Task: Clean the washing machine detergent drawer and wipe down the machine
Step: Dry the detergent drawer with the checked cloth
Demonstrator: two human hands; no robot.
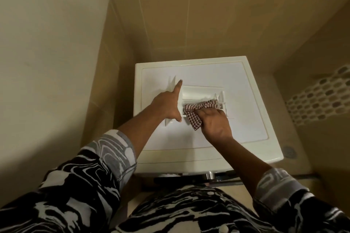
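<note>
Fig.: head view, looking down. The detergent drawer lies flat on top of the washing machine, left of centre, w/ its front panel standing on edge at the left end and the compartments running to the right. L hand is spread wide along that front panel: index finger straight w/ its tip at the panel's far end, thumb straight at the near end. The other fingers are hidden, so whether they curl round the panel cannot be told. R hand grips a bunched red-and-white checked cloth, fingers curled round it, and presses it into the drawer's near compartment. One corner of the cloth hangs over the drawer's near wall onto the machine top; the other end reaches toward the ribbed right end of the drawer. Forearms are bare below black-and-white patterned sleeves. Surroundings: beige tiled wall behind the machine, mosaic strip at right, round floor drain near the machine's right front corner.
</note>
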